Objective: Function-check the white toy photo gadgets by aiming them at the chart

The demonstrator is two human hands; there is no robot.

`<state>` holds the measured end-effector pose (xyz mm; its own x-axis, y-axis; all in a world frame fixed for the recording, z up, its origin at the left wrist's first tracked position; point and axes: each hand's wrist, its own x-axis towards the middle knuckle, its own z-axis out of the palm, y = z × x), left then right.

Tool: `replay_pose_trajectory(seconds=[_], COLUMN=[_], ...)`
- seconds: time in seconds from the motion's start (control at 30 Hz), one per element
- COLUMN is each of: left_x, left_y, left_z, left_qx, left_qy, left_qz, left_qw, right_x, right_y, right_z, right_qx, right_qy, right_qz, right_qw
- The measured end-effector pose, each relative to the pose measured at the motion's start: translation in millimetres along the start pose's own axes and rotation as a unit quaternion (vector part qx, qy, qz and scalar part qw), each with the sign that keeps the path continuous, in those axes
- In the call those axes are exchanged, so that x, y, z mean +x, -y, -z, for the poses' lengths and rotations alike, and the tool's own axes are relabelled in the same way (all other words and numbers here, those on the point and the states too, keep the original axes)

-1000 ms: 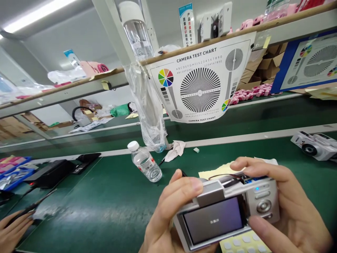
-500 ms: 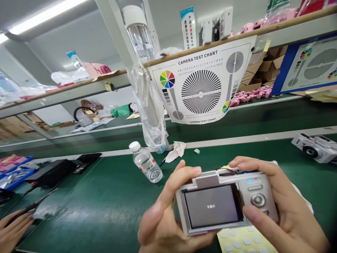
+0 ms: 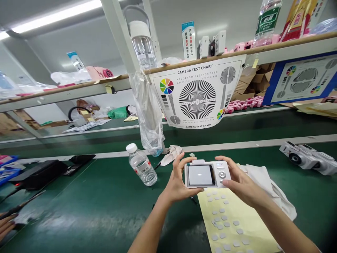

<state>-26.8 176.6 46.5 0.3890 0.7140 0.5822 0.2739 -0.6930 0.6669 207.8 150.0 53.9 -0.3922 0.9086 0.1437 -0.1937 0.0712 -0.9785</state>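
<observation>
Between my two hands is a small silver digital camera, its back turned toward me. Its lit grey screen shows a short line of tiny text that I cannot read. My left hand grips the camera's left end, fingers at the top edge and thumb below. Round the right end closes my right hand, with its thumb by the lower button beside the round control pad. Below the camera lies a yellow sheet dotted with small pale pads. A printed camera test chart hangs from the shelf ahead.
A water bottle stands left of my hands. White cloth lies to the right, with white cameras farther off. At the far left, another person's hand holds a thin tool near a black box. A shelf crosses above.
Both hands have carried the camera forward, away from me, toward the chart. More of the yellow sheet and of my forearms shows. The view has shifted slightly.
</observation>
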Motion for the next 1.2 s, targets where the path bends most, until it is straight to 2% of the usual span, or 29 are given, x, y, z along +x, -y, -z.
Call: replay_pose_trajectory(seconds=[0.23,0.43,0.6,0.93,1.2], left_x=[-35,-54,-57,-61,-61], left_y=[37,61,68,72,74], left_z=[-30.9,-40.5,-40.7,-41.9,-38.5], left_qx=[0.034,0.051,0.059,0.069,0.068], left_qy=[0.023,0.059,0.072,0.072,0.072], left_qz=[0.099,0.169,0.19,0.184,0.182], left_qw=[0.994,0.982,0.977,0.978,0.978], right_x=[0,3,5,4,6], right_y=[-59,-97,-103,-102,-103], right_z=[10,15,17,18,15], right_qx=[0.016,0.017,0.007,0.004,0.063], right_qy=[0.004,0.018,0.017,0.024,0.043], right_qz=[-0.032,-0.084,-0.103,-0.103,-0.108], right_qw=[0.999,0.996,0.995,0.994,0.991])
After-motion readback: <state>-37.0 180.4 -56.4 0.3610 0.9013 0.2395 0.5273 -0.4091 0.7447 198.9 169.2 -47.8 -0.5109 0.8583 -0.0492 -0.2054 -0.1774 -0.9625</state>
